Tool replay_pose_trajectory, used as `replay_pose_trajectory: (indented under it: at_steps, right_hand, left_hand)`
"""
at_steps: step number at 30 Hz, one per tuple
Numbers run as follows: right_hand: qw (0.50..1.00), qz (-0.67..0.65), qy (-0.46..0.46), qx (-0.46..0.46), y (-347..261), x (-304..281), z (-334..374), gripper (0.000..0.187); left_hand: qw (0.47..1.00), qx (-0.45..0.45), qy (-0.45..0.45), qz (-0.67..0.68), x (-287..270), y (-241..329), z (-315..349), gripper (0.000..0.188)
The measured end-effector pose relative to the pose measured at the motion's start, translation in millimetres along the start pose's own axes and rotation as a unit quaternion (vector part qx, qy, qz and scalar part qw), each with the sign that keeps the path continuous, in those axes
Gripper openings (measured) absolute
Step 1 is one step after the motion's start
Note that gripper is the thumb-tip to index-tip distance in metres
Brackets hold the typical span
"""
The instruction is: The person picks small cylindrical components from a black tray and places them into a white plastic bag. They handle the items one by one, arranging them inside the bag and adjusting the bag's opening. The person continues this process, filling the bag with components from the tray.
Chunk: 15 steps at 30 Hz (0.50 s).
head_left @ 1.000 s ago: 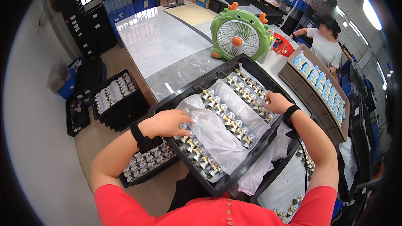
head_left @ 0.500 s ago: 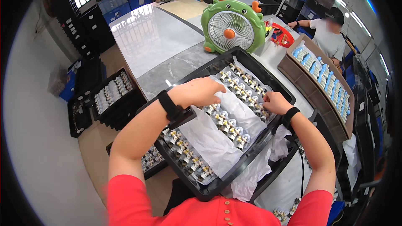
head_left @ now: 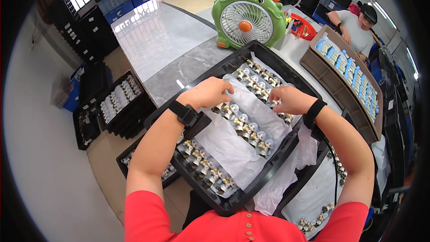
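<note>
A black tray [head_left: 245,196] lies tilted across my front, lined with white paper sheets [head_left: 230,150]. Rows of small white-and-yellow figurines with clear dome heads [head_left: 244,127] lie between the sheets. My left hand [head_left: 207,92] hovers at the paper's left edge, beside the middle row; its fingers are bent, apart, and nothing shows in them. Over the upper rows is my right hand [head_left: 293,100], thumb and fingers parted just above the figurines. Whether its fingertips touch one I cannot tell. Both wrists wear black bands.
A green fan [head_left: 245,18] stands beyond the tray. At right, a brown crate [head_left: 345,94] holds blue-and-white pieces, with a co-worker [head_left: 356,27] behind it. Further figurine trays lie at lower right and in a stack [head_left: 123,103] at left. Loose paper [head_left: 275,188] hangs over the near right edge.
My right hand has moved left along the figurine rows, away from the tray's right side. My left hand has drawn slightly back to the left. The co-worker's arm has shifted.
</note>
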State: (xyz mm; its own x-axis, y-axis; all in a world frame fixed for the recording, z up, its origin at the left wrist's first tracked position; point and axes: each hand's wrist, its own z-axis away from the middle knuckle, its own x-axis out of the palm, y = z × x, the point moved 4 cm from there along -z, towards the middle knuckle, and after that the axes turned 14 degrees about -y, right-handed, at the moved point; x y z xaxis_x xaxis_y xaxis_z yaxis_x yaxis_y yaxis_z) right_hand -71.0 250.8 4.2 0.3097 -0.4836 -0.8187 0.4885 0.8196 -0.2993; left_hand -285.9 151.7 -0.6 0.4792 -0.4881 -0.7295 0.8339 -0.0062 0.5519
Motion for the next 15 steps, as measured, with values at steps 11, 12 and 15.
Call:
replay_pose_trajectory:
  at_steps: [11, 12, 15]
  right_hand:
    - [0.998, -0.034, -0.033, -0.049, -84, 39, 10, 0.061]
    - [0.998, -0.027, -0.033, -0.049, -84, 39, 9, 0.061]
    - [0.997, -0.001, -0.059, -0.047, -89, 32, 0, 0.059]
  left_hand:
    - [0.994, -0.035, 0.014, -0.102, 14, -13, -5, 0.049]
    - [0.993, -0.047, 0.008, -0.110, 12, -7, -3, 0.050]
    - [0.987, -0.089, 0.003, -0.131, 12, -5, 4, 0.052]
